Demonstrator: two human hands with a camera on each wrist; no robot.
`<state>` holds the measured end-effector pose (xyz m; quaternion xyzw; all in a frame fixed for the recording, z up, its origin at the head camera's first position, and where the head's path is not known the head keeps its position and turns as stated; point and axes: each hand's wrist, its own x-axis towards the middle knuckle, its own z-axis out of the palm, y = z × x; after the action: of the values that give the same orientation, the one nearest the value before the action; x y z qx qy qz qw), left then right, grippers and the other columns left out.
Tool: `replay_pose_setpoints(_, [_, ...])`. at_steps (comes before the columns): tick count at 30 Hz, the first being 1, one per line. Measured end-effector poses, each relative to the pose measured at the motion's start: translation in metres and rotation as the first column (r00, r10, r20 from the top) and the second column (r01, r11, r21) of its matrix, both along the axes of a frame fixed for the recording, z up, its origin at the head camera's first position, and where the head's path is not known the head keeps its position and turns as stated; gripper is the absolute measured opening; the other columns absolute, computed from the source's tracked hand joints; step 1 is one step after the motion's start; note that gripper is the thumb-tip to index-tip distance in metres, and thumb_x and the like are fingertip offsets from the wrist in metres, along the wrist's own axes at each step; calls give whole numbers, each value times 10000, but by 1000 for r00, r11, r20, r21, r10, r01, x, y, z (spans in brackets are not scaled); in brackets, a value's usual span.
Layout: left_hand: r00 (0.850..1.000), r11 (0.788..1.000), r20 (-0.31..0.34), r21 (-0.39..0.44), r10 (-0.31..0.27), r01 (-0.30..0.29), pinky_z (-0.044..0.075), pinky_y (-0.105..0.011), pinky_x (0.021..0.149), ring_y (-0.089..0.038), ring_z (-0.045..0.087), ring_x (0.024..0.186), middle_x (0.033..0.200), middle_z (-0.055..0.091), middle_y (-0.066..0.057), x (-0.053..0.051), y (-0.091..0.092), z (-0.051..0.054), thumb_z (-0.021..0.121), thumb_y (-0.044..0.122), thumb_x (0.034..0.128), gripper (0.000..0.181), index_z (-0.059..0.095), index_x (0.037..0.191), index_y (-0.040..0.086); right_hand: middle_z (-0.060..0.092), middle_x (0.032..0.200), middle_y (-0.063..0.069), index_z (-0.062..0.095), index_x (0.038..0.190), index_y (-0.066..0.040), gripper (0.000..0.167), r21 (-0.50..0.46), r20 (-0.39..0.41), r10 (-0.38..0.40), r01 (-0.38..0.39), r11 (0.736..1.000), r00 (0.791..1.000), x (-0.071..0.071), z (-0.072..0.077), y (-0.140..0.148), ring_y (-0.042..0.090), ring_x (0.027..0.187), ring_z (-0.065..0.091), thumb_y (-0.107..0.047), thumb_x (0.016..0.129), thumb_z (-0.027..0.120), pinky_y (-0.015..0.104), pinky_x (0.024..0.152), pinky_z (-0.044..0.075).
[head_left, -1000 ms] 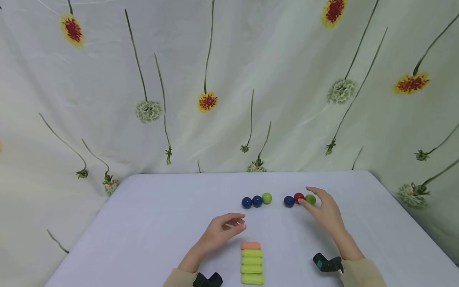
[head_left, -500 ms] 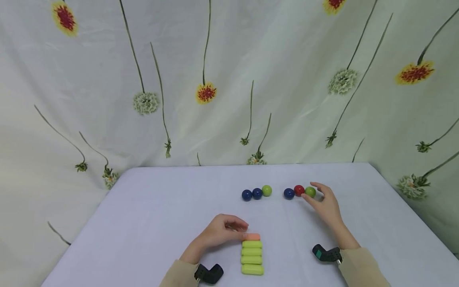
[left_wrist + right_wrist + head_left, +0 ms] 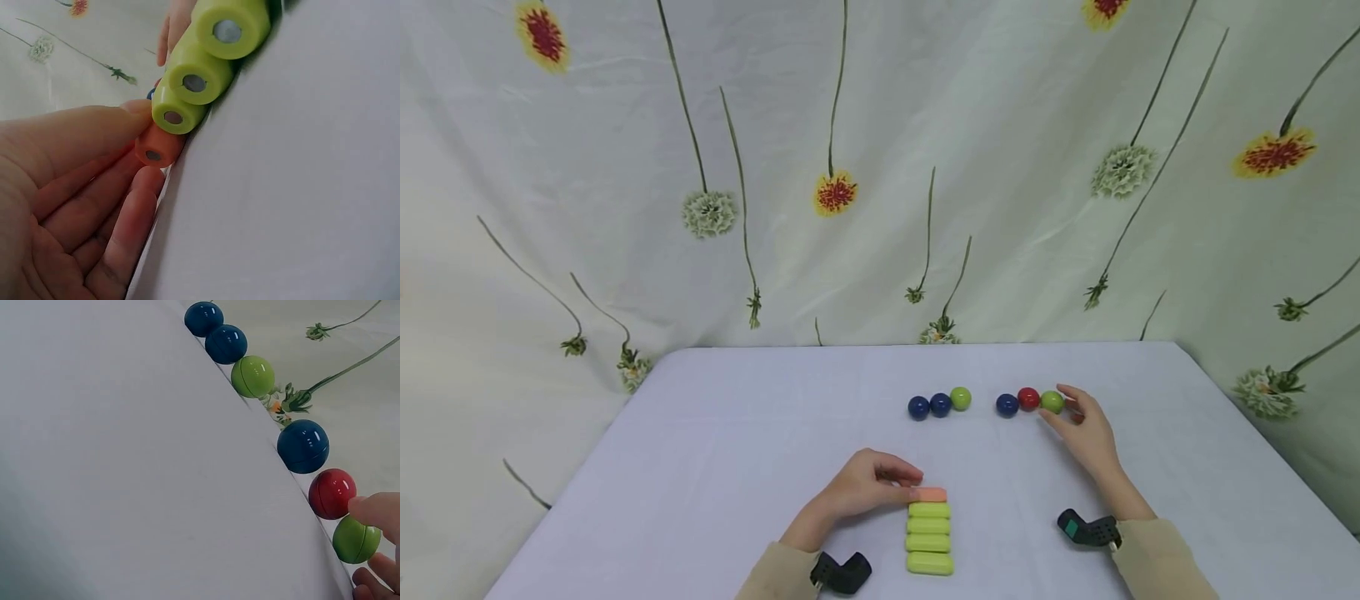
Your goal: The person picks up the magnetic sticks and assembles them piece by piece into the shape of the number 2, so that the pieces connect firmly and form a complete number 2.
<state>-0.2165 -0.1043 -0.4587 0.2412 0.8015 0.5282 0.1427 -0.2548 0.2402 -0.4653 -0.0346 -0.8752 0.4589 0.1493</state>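
My left hand [image 3: 868, 485] pinches the left end of an orange magnetic rod [image 3: 932, 495], its thumb along the near side. In the left wrist view, the thumb lies above the orange rod's round metal-tipped end [image 3: 153, 154] and the fingers are below it. Several yellow-green magnetic rods [image 3: 928, 542] lie side by side against it, nearer me. Off to the right, my right hand [image 3: 1086, 432] has thumb and forefinger around a green ball [image 3: 1052, 402]. That ball touches a red ball [image 3: 332, 494], which sits beside a dark blue ball [image 3: 303, 447].
Farther left on the white-covered table [image 3: 737, 442], two dark blue balls [image 3: 918, 407] and a lighter green ball [image 3: 960, 398] form another touching row. A floral curtain [image 3: 880, 250] hangs behind the table's far edge.
My left hand has come toward the rods and taken the orange rod's end. My right hand has shifted slightly right, its thumb moving from the red ball to the green ball.
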Motion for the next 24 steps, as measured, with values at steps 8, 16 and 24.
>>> replay_pose_setpoints(8, [997,999,-76,-47,3,-6,471,-225,752,-105,610,892,972,698,19,5,5,3,712,190,839,222,725,1041,97,401,1382,262,372,1388,40,556,89,25,14,-16,996,1000,-1,-4,3,389,1236,407,-193,932,590,479,1014,349])
replay_pose_setpoints(16, [995,996,-98,-90,16,-25,460,-226,711,-81,569,834,979,678,40,3,7,2,717,173,827,249,716,1062,92,405,1368,290,383,1377,55,523,184,-2,19,-19,983,1000,-3,-7,1,417,1246,389,-168,942,568,505,985,370])
replay_pose_setpoints(24, [990,993,-136,-110,19,-34,444,-236,721,-95,550,844,989,669,50,1,7,-1,689,215,861,239,711,1071,104,456,1309,306,407,1352,61,486,191,-31,11,-5,982,999,-3,-8,2,422,1190,445,-129,935,571,501,962,395])
